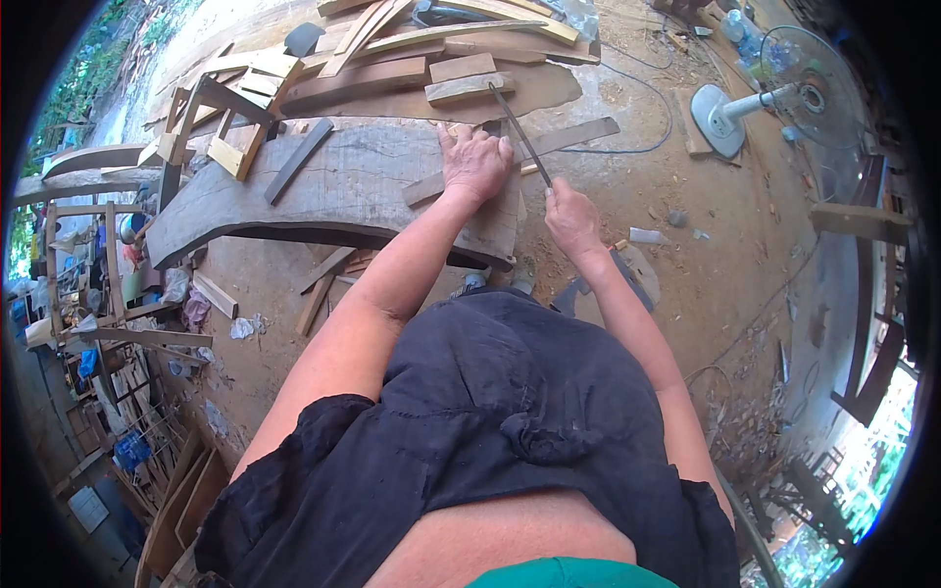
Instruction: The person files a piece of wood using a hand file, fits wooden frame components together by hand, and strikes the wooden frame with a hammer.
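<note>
A thin dark rod-like tool (521, 134) slants up and left from my right hand (572, 221), whose fingers are wrapped round its lower end. My left hand (476, 165) presses on a piece of wood at the right end of a thick grey wooden slab (343, 181). What lies under its fingers is partly hidden. A long flat strip of wood (578, 134) passes beneath that hand and sticks out to the right. The tool's far tip reaches a short wooden block (469, 88) beyond the slab.
Stacked boards (358, 83) lie beyond the slab, with a small wooden frame (240, 147) at its left. A standing fan (720, 120) is at the upper right, near a cable on the dusty floor. Wood scraps and a rack (113, 265) are on the left.
</note>
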A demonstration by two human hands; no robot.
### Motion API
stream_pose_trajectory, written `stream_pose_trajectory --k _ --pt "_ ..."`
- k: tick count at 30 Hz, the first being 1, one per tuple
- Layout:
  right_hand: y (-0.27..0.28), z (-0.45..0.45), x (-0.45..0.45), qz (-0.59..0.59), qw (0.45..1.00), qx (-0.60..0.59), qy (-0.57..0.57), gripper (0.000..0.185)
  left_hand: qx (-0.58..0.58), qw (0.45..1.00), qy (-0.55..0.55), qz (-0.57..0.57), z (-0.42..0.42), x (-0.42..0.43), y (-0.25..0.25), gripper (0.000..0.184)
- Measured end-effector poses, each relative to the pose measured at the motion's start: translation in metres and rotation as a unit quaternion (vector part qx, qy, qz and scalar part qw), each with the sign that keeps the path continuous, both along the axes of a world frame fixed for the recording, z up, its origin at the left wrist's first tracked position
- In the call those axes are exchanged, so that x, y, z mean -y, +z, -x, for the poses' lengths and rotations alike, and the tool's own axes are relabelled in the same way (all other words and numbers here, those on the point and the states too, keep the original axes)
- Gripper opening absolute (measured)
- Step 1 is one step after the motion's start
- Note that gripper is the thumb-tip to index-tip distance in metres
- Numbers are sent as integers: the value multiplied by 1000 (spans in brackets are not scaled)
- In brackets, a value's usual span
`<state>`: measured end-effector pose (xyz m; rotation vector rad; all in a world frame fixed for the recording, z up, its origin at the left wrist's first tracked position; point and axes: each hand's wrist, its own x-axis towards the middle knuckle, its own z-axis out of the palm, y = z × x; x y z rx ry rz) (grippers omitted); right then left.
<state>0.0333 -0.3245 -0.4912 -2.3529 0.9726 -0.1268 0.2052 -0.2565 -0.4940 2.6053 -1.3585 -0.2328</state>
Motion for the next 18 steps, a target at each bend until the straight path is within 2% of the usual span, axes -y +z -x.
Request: stream_pose_trajectory --k 14,18 --pt "11 -8 -13 3 999 -37 -24 15 12 998 23 53 -1 3 -9 46" --pt "11 -8 -12 -11 999 -37 -23 16 5 1000 18 -14 0 3 1 48"
